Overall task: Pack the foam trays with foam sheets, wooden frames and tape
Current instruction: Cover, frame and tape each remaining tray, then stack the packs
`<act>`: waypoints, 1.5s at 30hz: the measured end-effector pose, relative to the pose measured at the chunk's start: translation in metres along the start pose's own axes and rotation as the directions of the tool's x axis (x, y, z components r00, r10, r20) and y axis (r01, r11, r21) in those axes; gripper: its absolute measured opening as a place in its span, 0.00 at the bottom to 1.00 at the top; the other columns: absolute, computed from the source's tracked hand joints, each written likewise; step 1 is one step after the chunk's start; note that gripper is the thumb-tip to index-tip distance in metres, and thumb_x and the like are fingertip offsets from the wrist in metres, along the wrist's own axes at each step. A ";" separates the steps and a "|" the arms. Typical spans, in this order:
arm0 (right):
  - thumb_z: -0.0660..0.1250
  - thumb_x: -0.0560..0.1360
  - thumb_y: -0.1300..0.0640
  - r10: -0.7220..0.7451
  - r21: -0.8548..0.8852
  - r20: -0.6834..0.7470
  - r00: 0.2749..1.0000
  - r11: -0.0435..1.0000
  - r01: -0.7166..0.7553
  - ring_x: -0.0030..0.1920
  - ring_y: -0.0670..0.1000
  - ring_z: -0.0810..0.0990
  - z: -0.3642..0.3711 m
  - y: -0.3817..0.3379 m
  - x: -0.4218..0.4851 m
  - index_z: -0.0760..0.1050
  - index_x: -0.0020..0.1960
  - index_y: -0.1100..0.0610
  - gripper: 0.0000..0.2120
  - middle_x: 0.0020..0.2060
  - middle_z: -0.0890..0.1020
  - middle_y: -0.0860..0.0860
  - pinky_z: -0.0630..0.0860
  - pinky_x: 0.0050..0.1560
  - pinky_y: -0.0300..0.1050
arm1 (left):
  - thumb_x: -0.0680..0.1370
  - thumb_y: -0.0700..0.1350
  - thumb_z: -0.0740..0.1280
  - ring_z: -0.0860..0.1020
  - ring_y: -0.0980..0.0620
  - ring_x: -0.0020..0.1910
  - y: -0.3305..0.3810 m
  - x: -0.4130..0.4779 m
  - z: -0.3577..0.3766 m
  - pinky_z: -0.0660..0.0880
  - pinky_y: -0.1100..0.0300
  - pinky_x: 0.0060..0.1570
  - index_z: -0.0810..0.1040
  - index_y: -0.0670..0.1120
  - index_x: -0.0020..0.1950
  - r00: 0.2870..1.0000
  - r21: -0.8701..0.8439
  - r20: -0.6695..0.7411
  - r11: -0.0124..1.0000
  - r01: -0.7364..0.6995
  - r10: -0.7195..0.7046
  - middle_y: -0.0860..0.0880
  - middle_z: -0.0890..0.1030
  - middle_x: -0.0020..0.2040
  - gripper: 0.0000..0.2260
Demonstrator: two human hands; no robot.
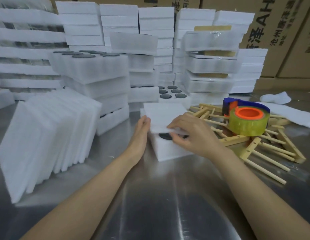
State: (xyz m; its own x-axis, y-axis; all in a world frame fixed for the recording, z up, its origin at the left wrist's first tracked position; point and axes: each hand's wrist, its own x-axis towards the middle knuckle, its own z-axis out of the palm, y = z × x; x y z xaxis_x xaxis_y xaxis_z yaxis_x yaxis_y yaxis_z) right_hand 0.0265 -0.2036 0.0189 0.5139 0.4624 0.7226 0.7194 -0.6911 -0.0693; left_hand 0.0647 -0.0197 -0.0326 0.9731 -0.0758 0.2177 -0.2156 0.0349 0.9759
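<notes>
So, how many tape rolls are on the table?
1. The yellow tape roll sits in a blue dispenser on the wooden frames, right of the right hand. Others may hide behind the foam stacks.

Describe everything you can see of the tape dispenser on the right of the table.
The tape dispenser has a dark blue plastic body and an orange hub carrying a thick roll of yellowish, see-through tape. It lies on its side, the roll's open face upward, on top of the loose pile of wooden frames at the right of the steel table. Only the frames touch it.
</notes>
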 end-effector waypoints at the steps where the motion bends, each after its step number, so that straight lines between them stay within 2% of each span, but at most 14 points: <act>1: 0.68 0.73 0.63 -0.012 -0.021 -0.117 0.993 1.000 0.010 0.44 0.56 0.79 0.000 0.000 0.001 0.81 0.48 0.64 0.07 0.43 0.83 0.54 0.77 0.46 0.48 | 0.84 0.53 0.51 0.71 0.65 0.65 -0.001 0.001 0.000 0.69 0.61 0.66 0.67 0.48 0.71 1.000 -0.023 0.003 1.000 -0.009 0.009 0.58 0.75 0.66 0.19; 3: 0.65 0.75 0.63 0.094 0.041 -0.429 0.899 0.996 -0.085 0.42 0.50 0.77 -0.001 0.000 0.003 0.78 0.46 0.64 0.05 0.41 0.80 0.52 0.73 0.45 0.39 | 0.84 0.55 0.48 0.74 0.73 0.56 0.000 0.000 0.000 0.72 0.68 0.58 0.69 0.51 0.69 1.000 -0.070 0.008 0.998 0.000 0.001 0.65 0.79 0.59 0.19; 5: 0.66 0.74 0.63 0.377 0.294 -0.612 0.695 0.925 -0.241 0.41 0.43 0.75 -0.007 0.003 0.007 0.73 0.51 0.54 0.08 0.42 0.75 0.44 0.73 0.43 0.37 | 0.82 0.59 0.51 0.72 0.69 0.62 -0.002 0.001 -0.001 0.68 0.59 0.67 0.68 0.53 0.71 1.000 -0.055 0.010 0.998 0.017 -0.016 0.61 0.75 0.65 0.21; 8: 0.66 0.70 0.64 0.715 0.619 -0.478 0.510 0.686 -0.381 0.38 0.45 0.77 -0.014 0.009 0.008 0.62 0.66 0.53 0.27 0.45 0.73 0.47 0.74 0.40 0.37 | 0.74 0.67 0.55 0.65 0.60 0.71 -0.002 -0.001 0.000 0.60 0.51 0.73 0.63 0.53 0.74 0.999 0.017 0.027 1.000 0.026 -0.026 0.58 0.67 0.72 0.31; 11: 0.67 0.71 0.59 0.816 0.409 -0.177 0.551 0.570 -0.713 0.47 0.52 0.77 -0.006 0.020 0.005 0.68 0.65 0.58 0.23 0.46 0.76 0.52 0.67 0.43 0.40 | 0.75 0.63 0.57 0.68 0.61 0.69 -0.001 -0.001 0.000 0.64 0.58 0.69 0.67 0.59 0.69 0.999 -0.025 0.050 1.000 0.004 -0.003 0.65 0.72 0.66 0.24; 13: 0.65 0.72 0.54 0.851 0.307 -0.112 0.514 0.521 -0.796 0.50 0.56 0.77 -0.005 0.022 0.004 0.76 0.49 0.57 0.08 0.44 0.79 0.52 0.65 0.42 0.43 | 0.79 0.56 0.59 0.69 0.63 0.68 -0.002 -0.001 -0.001 0.65 0.63 0.65 0.65 0.60 0.70 0.999 -0.035 0.053 0.999 -0.002 0.004 0.68 0.74 0.63 0.19; 15: 0.63 0.70 0.47 0.860 0.170 -0.095 0.501 0.509 -0.844 0.40 0.56 0.75 -0.009 0.024 0.002 0.71 0.30 0.54 0.14 0.32 0.76 0.48 0.64 0.36 0.45 | 0.82 0.49 0.59 0.72 0.63 0.66 -0.002 -0.001 -0.001 0.67 0.66 0.62 0.63 0.56 0.72 0.998 -0.038 0.062 0.999 -0.015 0.017 0.65 0.75 0.63 0.18; 17: 0.63 0.68 0.46 0.864 0.083 -0.068 0.498 0.503 -0.861 0.34 0.54 0.71 -0.011 0.031 -0.002 0.65 0.27 0.57 0.18 0.26 0.71 0.48 0.62 0.33 0.45 | 0.83 0.47 0.58 0.72 0.65 0.65 0.000 -0.003 0.000 0.67 0.69 0.62 0.67 0.56 0.69 0.995 -0.020 0.087 0.999 -0.048 0.049 0.63 0.76 0.64 0.15; 22: 0.63 0.74 0.55 0.856 0.291 0.150 0.495 0.440 -0.850 0.40 0.47 0.73 -0.003 0.038 -0.007 0.73 0.41 0.54 0.04 0.38 0.77 0.47 0.66 0.37 0.44 | 0.82 0.47 0.59 0.77 0.58 0.61 0.004 -0.008 0.002 0.71 0.66 0.59 0.74 0.45 0.64 0.992 -0.022 0.048 0.993 -0.114 0.115 0.52 0.80 0.62 0.13; 25: 0.60 0.77 0.56 0.856 0.417 0.288 0.430 0.292 -0.861 0.49 0.46 0.75 -0.003 0.039 -0.006 0.74 0.59 0.49 0.12 0.51 0.77 0.47 0.69 0.43 0.41 | 0.83 0.46 0.58 0.77 0.70 0.54 0.008 -0.010 0.005 0.70 0.73 0.55 0.74 0.53 0.56 0.997 -0.030 0.047 0.997 -0.068 0.069 0.65 0.82 0.52 0.07; 28: 0.59 0.76 0.61 0.831 0.508 0.362 0.422 0.204 -0.837 0.50 0.50 0.78 0.003 0.031 -0.002 0.75 0.55 0.51 0.12 0.53 0.79 0.52 0.73 0.46 0.42 | 0.83 0.49 0.59 0.73 0.65 0.64 0.013 -0.011 0.002 0.67 0.65 0.66 0.70 0.55 0.68 0.998 -0.103 0.056 0.994 0.037 -0.031 0.64 0.76 0.64 0.14; 31: 0.55 0.76 0.65 0.791 0.536 0.428 0.437 0.167 -0.828 0.46 0.50 0.78 0.010 0.017 0.005 0.73 0.50 0.51 0.12 0.49 0.80 0.53 0.72 0.43 0.41 | 0.80 0.44 0.62 0.80 0.57 0.56 0.020 -0.014 -0.008 0.77 0.63 0.53 0.73 0.55 0.64 0.993 -0.192 0.059 0.975 0.113 -0.103 0.56 0.81 0.60 0.13; 35: 0.50 0.76 0.68 0.752 0.621 0.469 0.463 0.092 -0.778 0.59 0.58 0.78 0.012 0.011 0.006 0.72 0.64 0.58 0.21 0.61 0.79 0.59 0.71 0.58 0.48 | 0.79 0.41 0.63 0.82 0.53 0.52 0.028 -0.017 -0.012 0.77 0.59 0.48 0.74 0.51 0.65 0.989 -0.226 0.049 0.962 0.150 -0.142 0.50 0.82 0.59 0.15; 45: 0.51 0.76 0.66 0.635 0.706 0.582 0.508 -0.083 -0.704 0.52 0.51 0.83 0.012 0.015 -0.002 0.78 0.54 0.48 0.21 0.48 0.85 0.47 0.78 0.54 0.46 | 0.81 0.48 0.61 0.76 0.55 0.63 0.022 -0.016 -0.012 0.73 0.61 0.58 0.55 0.54 0.78 0.975 -0.262 0.077 0.940 0.220 -0.207 0.55 0.74 0.69 0.28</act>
State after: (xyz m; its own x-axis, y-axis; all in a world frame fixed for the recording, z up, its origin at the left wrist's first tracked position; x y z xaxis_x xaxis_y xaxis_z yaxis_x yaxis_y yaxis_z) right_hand 0.0414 -0.2084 0.0081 0.9898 0.1195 -0.0771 -0.0919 0.1242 -0.9880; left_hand 0.0458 -0.0057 -0.0149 0.9874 -0.1580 0.0113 0.0333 0.2770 0.9603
